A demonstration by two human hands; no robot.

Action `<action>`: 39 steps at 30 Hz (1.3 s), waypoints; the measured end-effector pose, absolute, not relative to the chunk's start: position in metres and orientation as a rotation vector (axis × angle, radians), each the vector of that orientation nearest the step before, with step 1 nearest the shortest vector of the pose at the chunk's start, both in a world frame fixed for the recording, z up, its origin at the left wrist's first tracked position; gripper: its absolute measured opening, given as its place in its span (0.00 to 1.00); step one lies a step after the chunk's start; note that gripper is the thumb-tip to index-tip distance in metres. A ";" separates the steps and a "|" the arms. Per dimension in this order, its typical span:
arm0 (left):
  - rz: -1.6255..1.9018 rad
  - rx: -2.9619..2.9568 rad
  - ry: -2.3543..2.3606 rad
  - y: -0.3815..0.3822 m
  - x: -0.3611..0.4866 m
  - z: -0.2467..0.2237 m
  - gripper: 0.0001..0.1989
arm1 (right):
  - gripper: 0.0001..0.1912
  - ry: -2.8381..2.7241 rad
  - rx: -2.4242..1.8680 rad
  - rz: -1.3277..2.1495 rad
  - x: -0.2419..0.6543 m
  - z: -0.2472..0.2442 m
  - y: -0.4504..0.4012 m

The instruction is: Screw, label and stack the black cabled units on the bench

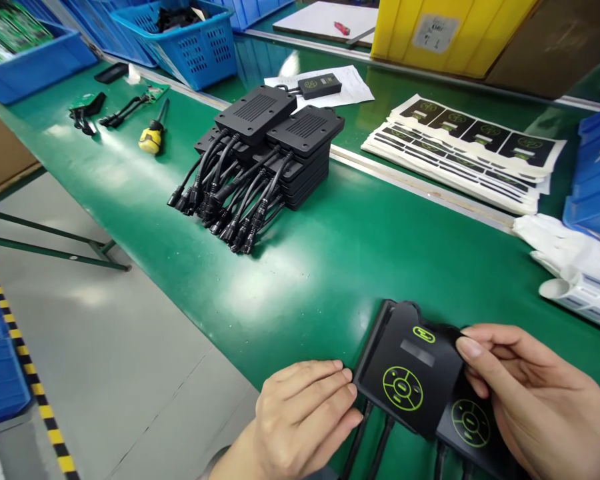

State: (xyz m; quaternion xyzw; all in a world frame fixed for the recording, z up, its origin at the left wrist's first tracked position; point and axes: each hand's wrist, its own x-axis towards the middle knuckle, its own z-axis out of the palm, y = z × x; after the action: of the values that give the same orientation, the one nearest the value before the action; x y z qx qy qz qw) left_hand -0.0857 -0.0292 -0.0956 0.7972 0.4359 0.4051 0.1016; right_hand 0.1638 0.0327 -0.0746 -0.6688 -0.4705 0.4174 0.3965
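A black label (414, 373) with green circle markings and a small window lies over a black cabled box (380, 333) near the table's front edge. My right hand (535, 393) pinches the label's right edge between thumb and finger. My left hand (307, 417) rests its fingertips against the box's left side, fingers together and slightly bent. Under my right hand is a second black box (470, 423) with a similar green circle, partly hidden. Black cables run from both boxes toward the bottom of the view.
Stacked black boxes (305, 160) with cables stand mid-table. Label sheets (470, 143) lie at the back right, white gloves (570, 247) at the right. A yellow screwdriver (151, 138), a blue basket (195, 53), blue bins and a yellow bin (450, 33) are farther off.
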 end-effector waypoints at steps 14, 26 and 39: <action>1.182 2.360 1.301 -0.030 -0.086 -0.096 0.06 | 0.14 -1.227 -1.749 1.033 0.155 -0.072 0.033; 1.165 2.435 1.317 -0.030 -0.083 -0.097 0.06 | 0.11 -1.335 -1.762 0.905 0.149 -0.066 0.036; 1.194 2.482 1.321 -0.026 -0.085 -0.098 0.05 | 0.15 -1.333 -1.791 0.956 0.149 -0.071 0.037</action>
State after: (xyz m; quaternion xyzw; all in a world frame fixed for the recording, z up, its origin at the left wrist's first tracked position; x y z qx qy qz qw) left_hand -0.0849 -0.0259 -0.0982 0.8117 0.4321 0.3906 0.0432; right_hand 0.1491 0.0367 -0.0705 -0.6911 -0.5143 0.3689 0.3490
